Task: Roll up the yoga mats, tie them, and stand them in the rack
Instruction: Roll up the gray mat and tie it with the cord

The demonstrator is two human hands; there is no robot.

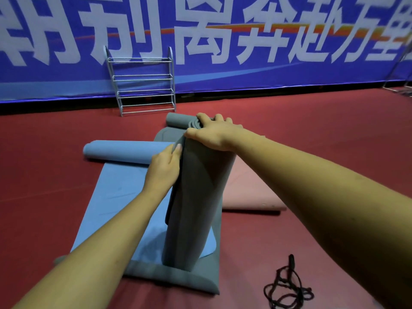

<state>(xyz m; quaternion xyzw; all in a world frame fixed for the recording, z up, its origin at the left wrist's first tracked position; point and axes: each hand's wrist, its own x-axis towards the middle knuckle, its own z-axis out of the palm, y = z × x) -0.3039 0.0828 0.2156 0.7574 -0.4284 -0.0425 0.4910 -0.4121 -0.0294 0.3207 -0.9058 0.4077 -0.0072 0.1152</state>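
Note:
A rolled grey yoga mat (196,201) stands upright on its end in the middle of the floor. My right hand (214,132) lies over its top end, fingers curled round the rim. My left hand (165,168) pinches the loose outer edge of the roll near the top. Under it lie a flat grey mat (178,279) and a light blue mat (116,192), which is half rolled at its far end. A pink mat (249,192) lies flat to the right. A black cord (287,286) lies tangled on the floor at the lower right.
A metal rack (142,85) with several horizontal bars leans against the blue banner wall (267,70) at the back. Red floor (44,175) stretches to both sides. Another metal frame (403,85) shows at the far right edge.

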